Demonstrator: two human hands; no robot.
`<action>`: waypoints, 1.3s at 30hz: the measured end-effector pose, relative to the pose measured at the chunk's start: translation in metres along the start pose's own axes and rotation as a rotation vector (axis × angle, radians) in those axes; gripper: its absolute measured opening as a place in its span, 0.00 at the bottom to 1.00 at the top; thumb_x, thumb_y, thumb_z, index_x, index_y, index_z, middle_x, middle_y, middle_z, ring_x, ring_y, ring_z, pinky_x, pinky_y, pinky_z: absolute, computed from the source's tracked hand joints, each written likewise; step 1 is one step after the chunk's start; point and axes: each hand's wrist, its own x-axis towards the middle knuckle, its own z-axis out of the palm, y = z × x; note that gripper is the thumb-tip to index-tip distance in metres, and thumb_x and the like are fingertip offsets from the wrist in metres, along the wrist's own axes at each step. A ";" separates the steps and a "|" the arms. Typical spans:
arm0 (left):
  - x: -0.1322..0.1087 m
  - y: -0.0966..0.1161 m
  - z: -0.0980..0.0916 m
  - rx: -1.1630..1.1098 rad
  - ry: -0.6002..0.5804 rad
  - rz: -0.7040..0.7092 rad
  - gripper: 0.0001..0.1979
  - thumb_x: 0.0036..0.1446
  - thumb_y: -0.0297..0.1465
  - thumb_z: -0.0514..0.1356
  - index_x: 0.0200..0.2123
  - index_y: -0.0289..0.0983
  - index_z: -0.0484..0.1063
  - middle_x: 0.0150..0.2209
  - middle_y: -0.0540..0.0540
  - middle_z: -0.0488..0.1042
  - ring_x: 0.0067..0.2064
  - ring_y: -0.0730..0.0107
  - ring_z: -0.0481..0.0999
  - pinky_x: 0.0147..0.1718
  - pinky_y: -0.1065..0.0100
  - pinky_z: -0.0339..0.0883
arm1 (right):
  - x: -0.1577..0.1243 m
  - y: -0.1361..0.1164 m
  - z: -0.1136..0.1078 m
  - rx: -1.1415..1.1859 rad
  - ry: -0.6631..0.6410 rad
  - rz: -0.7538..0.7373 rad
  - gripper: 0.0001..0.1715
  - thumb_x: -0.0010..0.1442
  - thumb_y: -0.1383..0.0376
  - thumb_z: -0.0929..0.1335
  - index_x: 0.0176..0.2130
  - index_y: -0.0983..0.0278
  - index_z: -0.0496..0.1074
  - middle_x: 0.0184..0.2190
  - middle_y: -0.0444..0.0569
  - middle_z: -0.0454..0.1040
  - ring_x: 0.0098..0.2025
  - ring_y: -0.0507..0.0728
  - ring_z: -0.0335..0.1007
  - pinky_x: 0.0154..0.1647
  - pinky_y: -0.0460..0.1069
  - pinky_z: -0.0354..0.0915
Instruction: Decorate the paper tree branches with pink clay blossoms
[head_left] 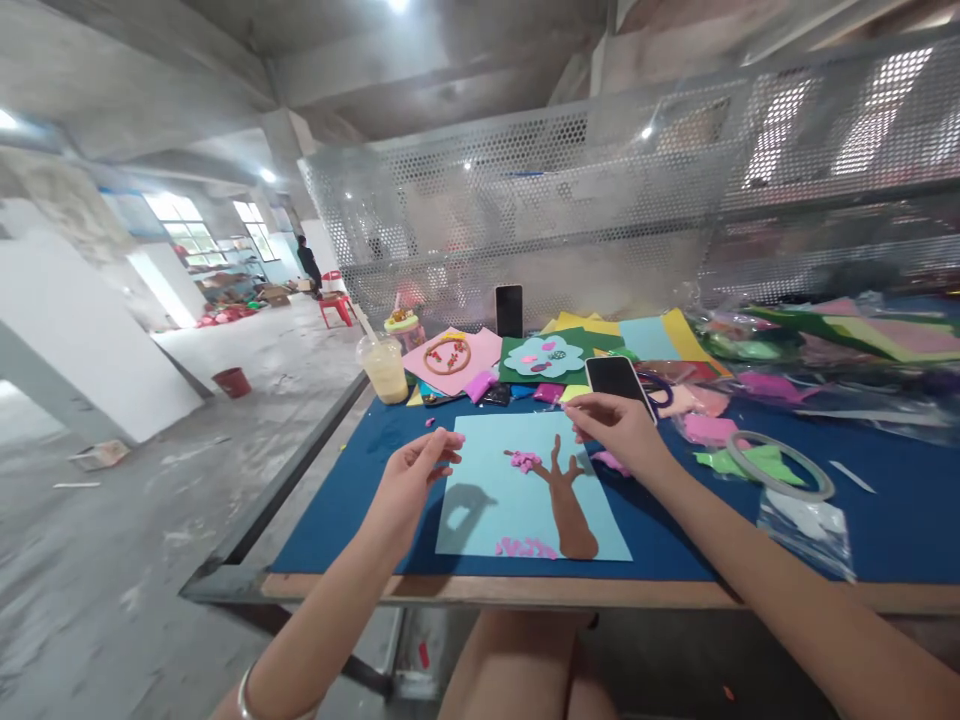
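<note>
A light blue paper sheet lies on the dark blue table cover. On it is a brown clay tree with pink clay bits by its branches and more pink clay at its foot. My left hand hovers over the sheet's left corner, its fingertips pinched on a small pink piece. My right hand hangs over the sheet's upper right corner, fingers curled in a pinch; what they hold is too small to make out.
A black phone lies just beyond my right hand, another phone stands against the mesh screen. A drink cup, coloured paper crafts, a tape ring and plastic bags crowd the far and right side.
</note>
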 end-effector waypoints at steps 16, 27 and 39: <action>0.004 -0.006 -0.020 0.039 0.117 0.041 0.13 0.41 0.38 0.69 0.23 0.35 0.73 0.24 0.48 0.72 0.28 0.73 0.67 0.28 0.73 0.60 | 0.021 -0.026 0.099 0.143 -0.251 -0.053 0.20 0.50 0.53 0.72 0.33 0.67 0.75 0.20 0.45 0.71 0.21 0.51 0.67 0.24 0.47 0.65; 0.040 -0.002 0.012 -0.105 0.028 0.071 0.13 0.44 0.38 0.68 0.32 0.36 0.77 0.29 0.48 0.74 0.32 0.74 0.70 0.33 0.73 0.63 | 0.014 -0.019 0.101 0.331 -0.137 0.094 0.18 0.48 0.53 0.73 0.32 0.65 0.74 0.18 0.43 0.69 0.19 0.51 0.66 0.20 0.46 0.61; 0.045 -0.016 0.014 -0.253 -0.097 -0.010 0.12 0.48 0.34 0.63 0.36 0.36 0.80 0.32 0.45 0.75 0.35 0.70 0.69 0.36 0.72 0.61 | 0.011 -0.011 0.097 0.325 -0.117 0.099 0.15 0.50 0.54 0.73 0.32 0.63 0.76 0.18 0.41 0.71 0.18 0.49 0.68 0.18 0.43 0.62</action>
